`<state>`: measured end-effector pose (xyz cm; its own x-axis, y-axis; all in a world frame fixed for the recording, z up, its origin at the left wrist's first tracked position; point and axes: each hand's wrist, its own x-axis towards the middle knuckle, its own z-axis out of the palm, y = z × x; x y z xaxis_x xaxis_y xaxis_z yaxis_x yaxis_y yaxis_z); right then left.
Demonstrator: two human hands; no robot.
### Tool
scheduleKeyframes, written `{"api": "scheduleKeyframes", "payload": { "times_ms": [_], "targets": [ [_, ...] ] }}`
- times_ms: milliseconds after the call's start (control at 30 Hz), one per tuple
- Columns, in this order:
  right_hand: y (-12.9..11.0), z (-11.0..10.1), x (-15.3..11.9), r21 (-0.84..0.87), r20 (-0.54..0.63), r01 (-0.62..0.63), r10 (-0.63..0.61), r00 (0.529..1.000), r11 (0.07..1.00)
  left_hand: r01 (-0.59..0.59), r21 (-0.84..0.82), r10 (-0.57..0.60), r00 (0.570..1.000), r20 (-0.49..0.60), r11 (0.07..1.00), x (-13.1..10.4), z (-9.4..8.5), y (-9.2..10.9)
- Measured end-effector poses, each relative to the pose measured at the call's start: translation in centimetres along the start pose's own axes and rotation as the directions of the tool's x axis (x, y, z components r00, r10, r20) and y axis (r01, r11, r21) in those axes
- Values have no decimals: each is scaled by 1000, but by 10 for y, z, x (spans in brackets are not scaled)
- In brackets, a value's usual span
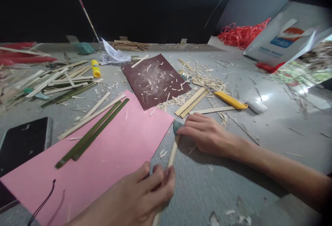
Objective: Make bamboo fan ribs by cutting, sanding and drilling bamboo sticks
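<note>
My left hand is closed around a pale bamboo strip, which slants away from me over the grey surface. At its far end my right hand pinches a small grey-green folded piece against the strip; whether it wraps right round, I cannot tell. Left of my hands lies a pink sheet, with two green bamboo strips on it. Beyond my right hand are two flat pale strips and a yellow utility knife.
A brown sheet strewn with shavings lies farther back. More strips, a yellow glue stick and a black phone are to the left. At the back right, a plastic bag stands near red string.
</note>
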<state>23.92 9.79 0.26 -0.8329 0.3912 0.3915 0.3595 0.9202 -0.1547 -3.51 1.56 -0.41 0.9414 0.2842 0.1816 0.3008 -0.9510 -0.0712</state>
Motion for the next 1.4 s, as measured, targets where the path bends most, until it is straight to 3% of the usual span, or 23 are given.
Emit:
{"api": "scheduleKeyframes", "payload": {
  "times_ms": [200, 400, 500, 567, 633, 700, 800, 967, 1167, 1267, 1400],
  "targets": [
    [-24, -1, 8, 109, 115, 145, -157, 981, 983, -12, -4, 12, 1000, -7, 1000, 0, 0, -2],
    [10, 5, -6, -40, -28, -37, 36, 999, 998, -14, -22, 14, 1000, -17, 1000, 1, -2, -1],
    [16, 7, -10, -2, -144, -142, 140, 980, 990, -19, -30, 18, 1000, -18, 999, 3, -2, -3],
    [13, 5, -11, 86, -279, -258, 272, 921, 962, -6, -85, 4, 1000, -19, 996, 4, -5, -5],
    [10, 2, -10, 191, -399, -386, 431, 809, 902, 40, -208, -46, 999, -27, 977, 4, -9, -8],
    [8, 1, -10, 286, -438, -482, 561, 703, 828, 90, -334, -110, 993, -42, 938, 4, -12, -11],
    [9, 1, -11, 400, -376, -533, 663, 647, 746, 112, -416, -150, 987, -60, 902, 5, -13, -12],
    [4, 5, -14, 484, -222, -532, 686, 693, 694, 133, -404, -202, 970, -132, 905, 8, -8, -11],
    [-13, 5, -8, 735, 6, -535, 786, 619, 416, 121, -407, -182, 977, -113, 905, 9, -7, -14],
    [-15, 6, -5, 826, 86, -484, 784, 614, 289, 123, -394, -183, 976, -118, 911, 8, -8, -14],
    [-11, 7, -6, 852, 102, -458, 778, 620, 253, 117, -396, -182, 975, -130, 911, 5, -7, -13]
  ]
}}
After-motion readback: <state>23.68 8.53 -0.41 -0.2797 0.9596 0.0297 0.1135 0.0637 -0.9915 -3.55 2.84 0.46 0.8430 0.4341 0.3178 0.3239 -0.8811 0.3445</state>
